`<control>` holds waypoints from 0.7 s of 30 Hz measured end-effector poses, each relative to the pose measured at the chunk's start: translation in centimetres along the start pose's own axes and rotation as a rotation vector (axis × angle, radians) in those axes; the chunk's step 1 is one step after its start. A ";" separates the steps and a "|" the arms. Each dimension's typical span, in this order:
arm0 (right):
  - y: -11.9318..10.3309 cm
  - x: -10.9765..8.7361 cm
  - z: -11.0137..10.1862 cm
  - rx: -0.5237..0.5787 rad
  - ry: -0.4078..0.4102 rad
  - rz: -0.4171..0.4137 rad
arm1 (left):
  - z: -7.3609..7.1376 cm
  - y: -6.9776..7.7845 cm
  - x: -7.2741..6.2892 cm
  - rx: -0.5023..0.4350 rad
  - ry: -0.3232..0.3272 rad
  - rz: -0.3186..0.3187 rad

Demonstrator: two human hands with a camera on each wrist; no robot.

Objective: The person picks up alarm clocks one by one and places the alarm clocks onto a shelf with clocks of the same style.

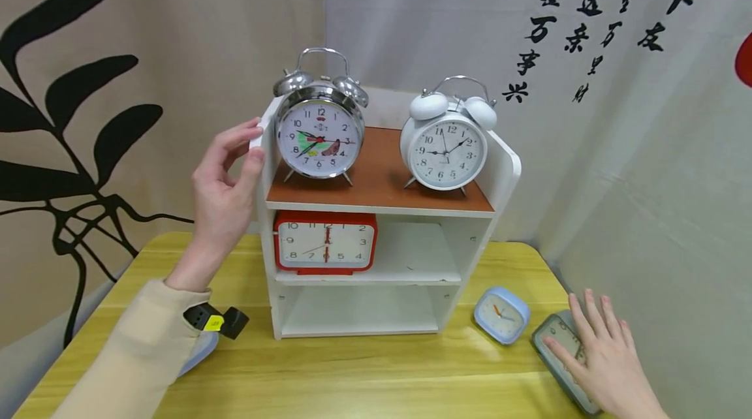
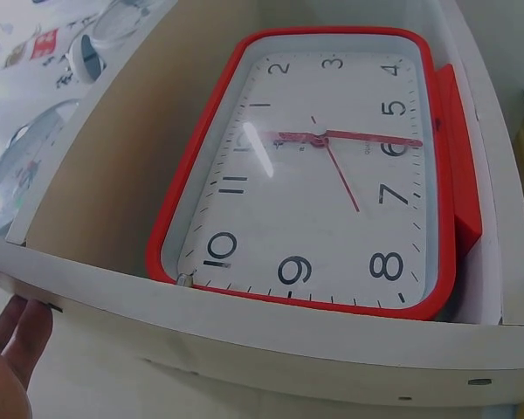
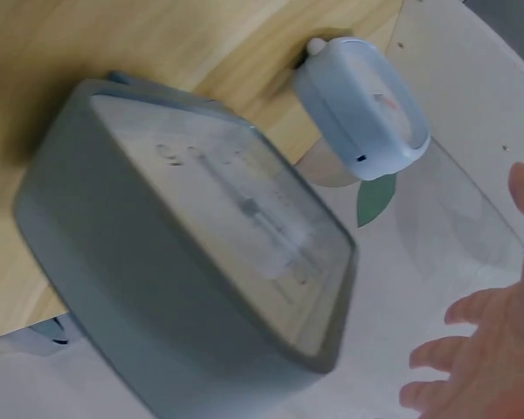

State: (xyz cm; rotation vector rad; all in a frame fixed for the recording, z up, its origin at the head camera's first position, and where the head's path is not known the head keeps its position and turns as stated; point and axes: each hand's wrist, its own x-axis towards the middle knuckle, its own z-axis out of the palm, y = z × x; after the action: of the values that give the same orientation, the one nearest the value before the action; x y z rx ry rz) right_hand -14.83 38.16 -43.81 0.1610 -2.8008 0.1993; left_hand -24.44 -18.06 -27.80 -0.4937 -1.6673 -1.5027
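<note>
My left hand [image 1: 226, 184] grips the upper left edge of a small white shelf [image 1: 367, 280], thumb and fingers at its side panel. Closest to it on the brown top board stands a silver twin-bell alarm clock [image 1: 320, 138]. A white twin-bell alarm clock [image 1: 448, 153] is to the right of that one. Below, in the middle compartment, a red rectangular clock [image 1: 326, 243] sits at the left; the left wrist view shows its face [image 2: 306, 192] large. With fingers spread, my right hand [image 1: 608, 357] hovers over a grey-green rectangular clock [image 3: 157, 253], overlapping it in the head view.
A small light blue clock [image 1: 502, 316] lies on the yellow wooden table [image 1: 352, 380], right of the shelf. Something pale blue and rounded [image 1: 200, 352] shows partly from under the left sleeve. Cloth curtains [image 1: 646, 164] with black characters and leaf prints hang behind and beside the table.
</note>
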 end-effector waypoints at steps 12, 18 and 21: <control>2.1 0.1 0.5 -0.002 -0.126 0.077 | -0.2 0.1 0.2 -0.020 0.016 -0.003; 2.8 0.3 0.5 0.003 -0.234 0.149 | -0.1 0.1 0.3 -0.006 0.000 -0.001; 3.1 0.3 0.5 0.010 -0.285 0.186 | -0.1 0.1 0.2 0.008 -0.001 -0.014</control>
State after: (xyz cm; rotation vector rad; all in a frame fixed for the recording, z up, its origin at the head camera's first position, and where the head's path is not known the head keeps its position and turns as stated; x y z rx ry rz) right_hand -15.72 41.12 -44.57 -0.0757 -3.0995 0.2522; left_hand -24.41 -18.14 -27.57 -0.4794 -1.6799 -1.5054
